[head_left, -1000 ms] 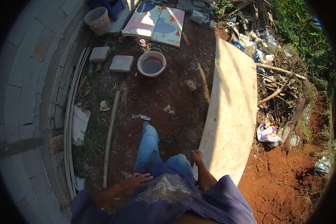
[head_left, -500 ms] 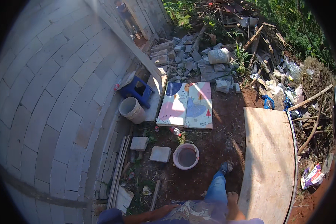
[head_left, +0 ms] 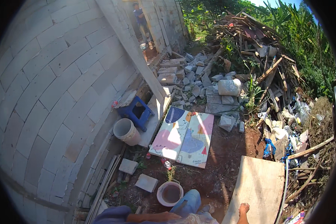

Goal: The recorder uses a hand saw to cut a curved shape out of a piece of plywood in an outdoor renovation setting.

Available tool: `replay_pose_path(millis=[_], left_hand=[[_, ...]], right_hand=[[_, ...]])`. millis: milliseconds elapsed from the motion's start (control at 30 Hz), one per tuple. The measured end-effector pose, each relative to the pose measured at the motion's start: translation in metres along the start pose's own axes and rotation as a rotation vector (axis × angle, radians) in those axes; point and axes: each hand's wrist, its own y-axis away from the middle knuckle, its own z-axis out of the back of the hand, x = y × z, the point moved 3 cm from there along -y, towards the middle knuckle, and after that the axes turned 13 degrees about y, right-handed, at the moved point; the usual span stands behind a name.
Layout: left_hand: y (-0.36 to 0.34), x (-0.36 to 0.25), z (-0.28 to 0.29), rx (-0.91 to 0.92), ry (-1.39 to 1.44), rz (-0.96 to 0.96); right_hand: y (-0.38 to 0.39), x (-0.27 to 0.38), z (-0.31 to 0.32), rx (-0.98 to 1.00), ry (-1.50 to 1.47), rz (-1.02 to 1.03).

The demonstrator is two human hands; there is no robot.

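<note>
My left hand (head_left: 167,216) lies low in front of me, by my lap, fingers stretched out and nothing visible in them. Just beyond it is my bent knee in blue jeans (head_left: 188,199). The pale round bucket (head_left: 159,196) stands beside the knee, with grey-brown contents. My right hand (head_left: 244,208) is raised as a closed fist, and no object shows in it. Behind the fist, in the picture, is a large plywood sheet (head_left: 259,177) on the ground; I see no contact between them.
A printed folding board (head_left: 183,140) lies ahead. Left of it are a blue stool (head_left: 137,112), a pale bucket (head_left: 126,131) and a block wall (head_left: 56,112). Loose blocks (head_left: 146,183), rubble (head_left: 198,71), scrap wood (head_left: 261,48) and litter (head_left: 287,132) surround the dirt ground. A person (head_left: 140,20) stands far off.
The view has tilted up, so the ground things sit lower. My outstretched leg now shows as a bent knee beside the bucket. My right fist has moved right, in front of the plywood.
</note>
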Motion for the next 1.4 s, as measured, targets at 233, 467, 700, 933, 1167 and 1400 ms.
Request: replay_pose_path(millis=[233, 467, 700, 933, 1167, 1400], left_hand=[[-0.095, 0.023, 0.120, 0.061, -0.188, -0.107], [-0.166, -0.032, 0.276, 0.006, -0.249, -0.052], [-0.246, -0.007, 0.383, -0.073, -0.127, 0.064], [-0.406, -0.018, 0.507, -0.151, -0.165, 0.082], [-0.482, -0.024, 0.617, -0.105, -0.233, 0.154], [-0.549, -0.049, 0.733, -0.110, -0.411, 0.044]], right_hand=[[-0.052, 0.151, -0.089, -0.023, 0.477, 0.346], [-0.044, 0.391, -0.137, 0.263, 0.510, 0.566], [-0.175, 0.469, -0.190, 0.327, -0.078, 0.077], [-0.304, 0.670, -0.330, -0.012, 0.406, 0.668], [-0.538, 0.697, -0.240, 0.133, 0.400, 0.545], [-0.683, 0.924, -0.224, 0.254, -0.457, 0.328]])
